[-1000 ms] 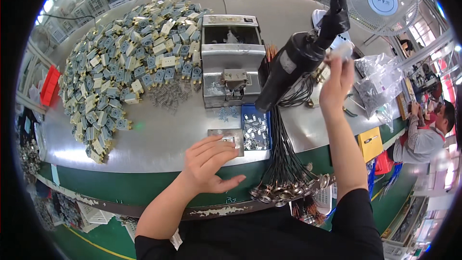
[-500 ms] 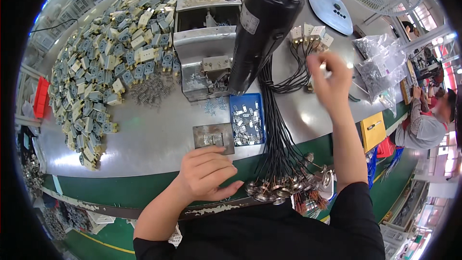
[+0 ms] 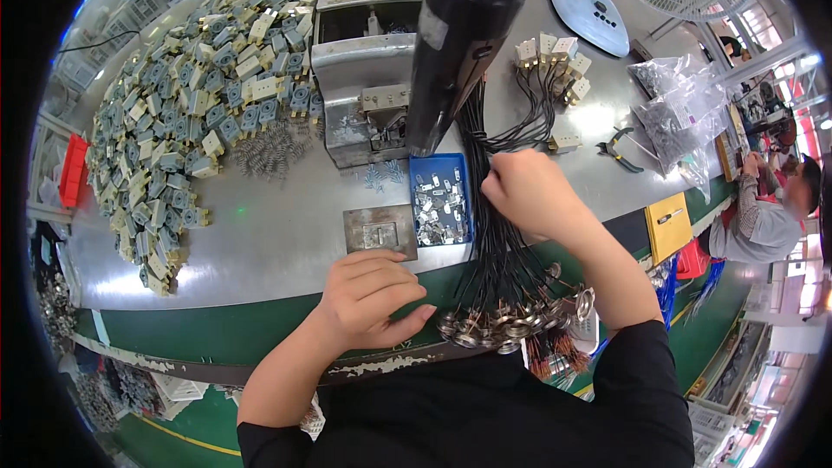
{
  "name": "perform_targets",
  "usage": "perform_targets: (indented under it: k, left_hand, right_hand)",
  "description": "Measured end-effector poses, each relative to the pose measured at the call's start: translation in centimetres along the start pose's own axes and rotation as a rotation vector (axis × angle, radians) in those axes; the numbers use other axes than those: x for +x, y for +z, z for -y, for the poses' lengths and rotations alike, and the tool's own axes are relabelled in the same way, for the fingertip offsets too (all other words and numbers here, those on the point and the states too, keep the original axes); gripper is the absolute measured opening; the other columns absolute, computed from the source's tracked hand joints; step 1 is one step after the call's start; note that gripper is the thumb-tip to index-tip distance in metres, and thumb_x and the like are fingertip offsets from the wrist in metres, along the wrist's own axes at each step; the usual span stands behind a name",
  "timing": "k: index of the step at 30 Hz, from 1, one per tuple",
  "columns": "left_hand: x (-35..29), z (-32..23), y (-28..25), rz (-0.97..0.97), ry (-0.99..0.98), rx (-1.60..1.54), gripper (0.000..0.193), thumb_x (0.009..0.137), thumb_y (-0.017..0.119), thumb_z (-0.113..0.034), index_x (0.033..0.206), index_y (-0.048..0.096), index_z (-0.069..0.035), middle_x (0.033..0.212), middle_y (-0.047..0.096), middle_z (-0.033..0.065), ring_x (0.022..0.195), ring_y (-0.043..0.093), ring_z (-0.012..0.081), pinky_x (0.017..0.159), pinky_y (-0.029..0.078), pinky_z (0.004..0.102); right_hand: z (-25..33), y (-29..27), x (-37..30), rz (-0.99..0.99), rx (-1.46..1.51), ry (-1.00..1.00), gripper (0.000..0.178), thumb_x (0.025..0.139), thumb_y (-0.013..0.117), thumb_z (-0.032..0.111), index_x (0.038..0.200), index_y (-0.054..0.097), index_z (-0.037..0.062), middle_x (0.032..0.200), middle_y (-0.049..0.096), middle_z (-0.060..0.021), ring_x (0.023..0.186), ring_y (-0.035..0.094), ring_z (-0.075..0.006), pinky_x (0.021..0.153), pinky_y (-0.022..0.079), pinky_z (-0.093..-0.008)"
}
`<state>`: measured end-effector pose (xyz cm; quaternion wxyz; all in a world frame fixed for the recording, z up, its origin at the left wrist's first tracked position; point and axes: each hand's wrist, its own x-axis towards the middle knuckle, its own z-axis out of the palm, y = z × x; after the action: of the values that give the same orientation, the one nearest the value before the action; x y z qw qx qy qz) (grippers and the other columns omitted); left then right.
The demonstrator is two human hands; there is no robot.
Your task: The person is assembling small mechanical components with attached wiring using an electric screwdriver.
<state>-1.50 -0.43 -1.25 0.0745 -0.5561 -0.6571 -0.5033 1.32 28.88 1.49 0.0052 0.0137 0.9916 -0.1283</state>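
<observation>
My left hand (image 3: pixel 371 299) lies at the bench edge, fingers loosely bent, thumb apart, nothing in it. Its fingertips are by the near edge of a small metal fixture plate (image 3: pixel 357 230). My right hand (image 3: pixel 536 193) is closed over a bundle of black cables (image 3: pixel 498 247). What its fingers grip is hidden beneath the hand. Round metal parts (image 3: pixel 498 329) hang from the near cable ends. White connector blocks (image 3: pixel 548 48) sit at the far ends. Between the hands stands a blue tray (image 3: pixel 469 199) of small metal pieces.
A black cylindrical tool (image 3: pixel 455 61) hangs before a metal machine (image 3: pixel 355 78). Grey-and-cream blocks (image 3: pixel 195 113) heap at left, beside springs (image 3: pixel 270 152). Pliers (image 3: pixel 620 152), a plastic bag (image 3: pixel 680 113), a fan (image 3: pixel 589 13) and a yellow pad (image 3: pixel 667 225) are at right. A co-worker (image 3: pixel 758 225) sits beyond.
My right hand has come left and nearer, from beside the connector blocks onto the cable bundle. The pliers it partly covered now show. My left hand stays by the plate.
</observation>
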Motion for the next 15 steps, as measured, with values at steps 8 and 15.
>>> perform_targets:
  k: [8,15]
  left_hand:
    - [0.9,-1.3,0.3,-0.009,-0.024,-0.129,0.023,0.077,0.086,-0.016,0.093,0.072,-0.006,0.083,0.074,0.0068,0.076,0.074,0.0256,0.082,0.063,0.0421]
    - [2.8,-4.6,1.9,0.071,-0.32,-0.497,0.085,0.076,0.093,-0.022,0.145,0.049,0.001,0.104,0.075,0.0119,0.092,0.073,0.0231,0.085,0.058,0.0361]
  right_hand:
    - [-1.0,-1.2,-1.9,0.243,1.584,0.612,0.023,0.106,0.057,0.021,0.088,0.06,0.0066,0.073,0.057,-0.0008,0.055,0.049,-0.0092,0.048,0.036,-0.0224]
    - [0.7,-3.2,-4.1,0.513,1.458,0.372,0.023,0.102,0.068,0.02,0.089,0.06,0.0038,0.07,0.058,0.0,0.056,0.051,-0.0078,0.05,0.038,-0.0231]
